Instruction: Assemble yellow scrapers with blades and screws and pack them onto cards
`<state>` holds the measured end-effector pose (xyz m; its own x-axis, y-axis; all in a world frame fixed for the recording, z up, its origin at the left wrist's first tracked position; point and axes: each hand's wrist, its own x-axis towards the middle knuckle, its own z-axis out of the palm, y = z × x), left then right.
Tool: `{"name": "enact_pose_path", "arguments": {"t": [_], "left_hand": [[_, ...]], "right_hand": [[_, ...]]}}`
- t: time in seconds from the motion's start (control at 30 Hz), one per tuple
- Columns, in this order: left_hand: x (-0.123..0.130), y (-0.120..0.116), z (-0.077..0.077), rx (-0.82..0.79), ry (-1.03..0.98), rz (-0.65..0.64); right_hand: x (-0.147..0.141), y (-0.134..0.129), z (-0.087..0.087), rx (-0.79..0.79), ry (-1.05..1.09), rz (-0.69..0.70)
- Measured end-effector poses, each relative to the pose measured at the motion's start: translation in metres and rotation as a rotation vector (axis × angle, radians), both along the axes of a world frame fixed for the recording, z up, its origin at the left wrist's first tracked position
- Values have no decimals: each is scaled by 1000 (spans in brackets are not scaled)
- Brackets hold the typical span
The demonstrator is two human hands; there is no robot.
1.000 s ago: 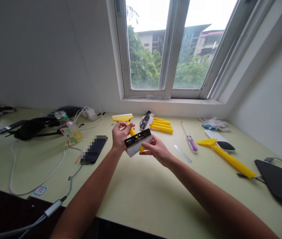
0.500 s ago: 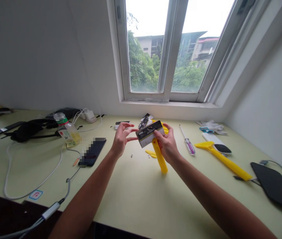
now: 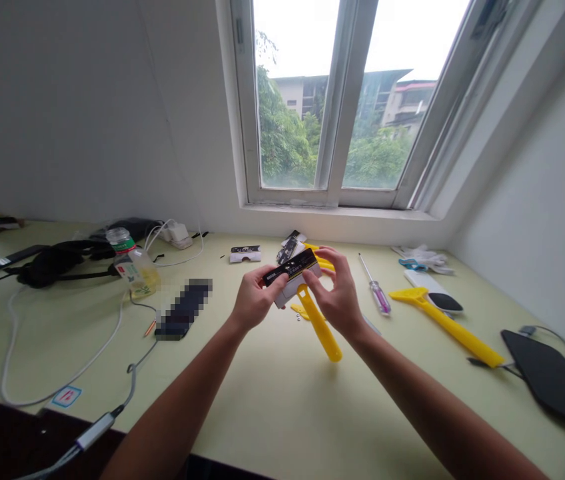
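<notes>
Both of my hands are raised over the middle of the desk, around a black-and-white printed card sleeve (image 3: 290, 272). My left hand (image 3: 255, 297) is closed on its left end, thumb on the front. My right hand (image 3: 335, 290) pinches the right end, with its thumb on the front face. A yellow handle (image 3: 323, 328) slants down from below the sleeve; whatever it joins behind the card is hidden. Beneath lie a small yellow plastic piece (image 3: 299, 309) and tiny metal parts (image 3: 298, 318), partly covered by my hands.
On the right are a screwdriver (image 3: 378, 293), a yellow scraper-shaped tool (image 3: 447, 327), white gloves (image 3: 427, 258) and a black flat device (image 3: 547, 373). To the left stand a bottle (image 3: 135, 270) and a dark phone (image 3: 182, 313) among cables. More printed card (image 3: 245, 254) lies behind.
My left hand has moved right and closed on the card sleeve; earlier its fingers were spread at the sleeve's left edge. The sleeve has shifted slightly left and down.
</notes>
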<state>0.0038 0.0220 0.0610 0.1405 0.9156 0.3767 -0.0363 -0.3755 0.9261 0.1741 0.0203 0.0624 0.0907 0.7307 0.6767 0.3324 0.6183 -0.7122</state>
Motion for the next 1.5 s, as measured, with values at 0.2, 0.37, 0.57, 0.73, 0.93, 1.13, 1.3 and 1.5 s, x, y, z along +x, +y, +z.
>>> {"name": "enact_pose_path", "arguments": {"t": [0.2, 0.37, 0.57, 0.73, 0.93, 1.13, 1.3, 1.5], "left_hand": [[5, -4, -4, 74, 70, 100], [9, -9, -9, 134, 167, 173], [12, -13, -7, 197, 206, 207], [12, -13, -8, 211, 209, 227], [5, 11, -16, -20, -94, 245], [-5, 81, -21, -332, -309, 387], [24, 122, -21, -349, -215, 322], [58, 152, -36, -305, 83, 241]], "right_hand": [[-4, -1, -2, 300, -361, -205], [-7, -2, -4, 348, -390, -260], [-8, -7, 2, 346, -418, -242], [-7, -7, 6, 280, -386, -200], [18, 14, 4, -188, -233, -10], [77, 56, -3, -319, -218, -271], [108, 74, -16, -420, -269, -276], [112, 77, -25, -466, -367, -276]]}}
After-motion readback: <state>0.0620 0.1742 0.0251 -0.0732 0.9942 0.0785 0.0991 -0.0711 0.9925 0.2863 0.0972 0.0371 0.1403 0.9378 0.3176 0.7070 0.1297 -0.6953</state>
